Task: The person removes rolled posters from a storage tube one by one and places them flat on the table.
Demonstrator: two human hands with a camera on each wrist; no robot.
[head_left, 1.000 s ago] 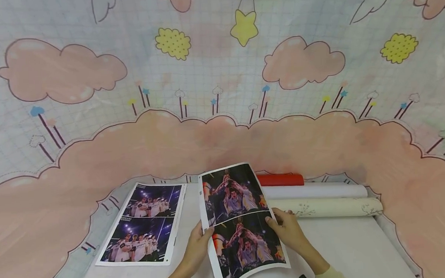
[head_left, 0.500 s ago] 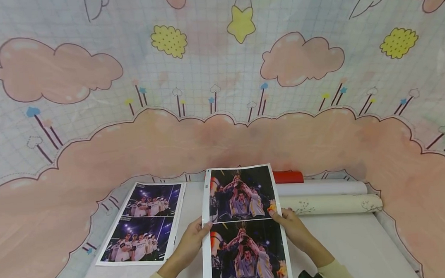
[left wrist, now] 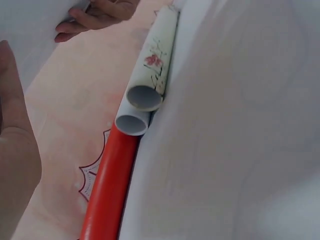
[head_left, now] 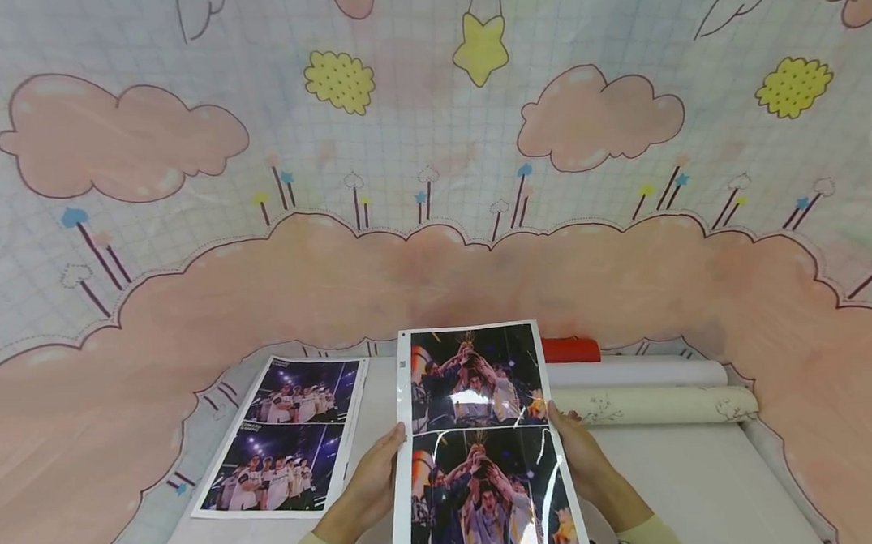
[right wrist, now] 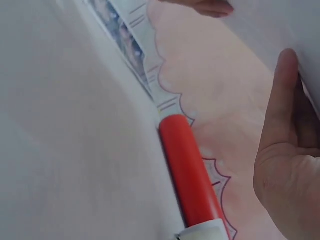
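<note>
While the left hand (head_left: 374, 476) and right hand (head_left: 581, 454) hold the printed sheet (head_left: 481, 457) over the tabletop (head_left: 697, 476), fingers gripping opposite edges, displaying seems underway; the next move likely calls for even support.

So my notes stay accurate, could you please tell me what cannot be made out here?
Held sheet: lower edge cut off by the head view's bottom; glare hides some print.
Left hand: the sheet hides some fingers in the head view.
Lying sheet: top lettering too small to read, head view.
Table: near edge cut off by the head view's bottom.
</note>
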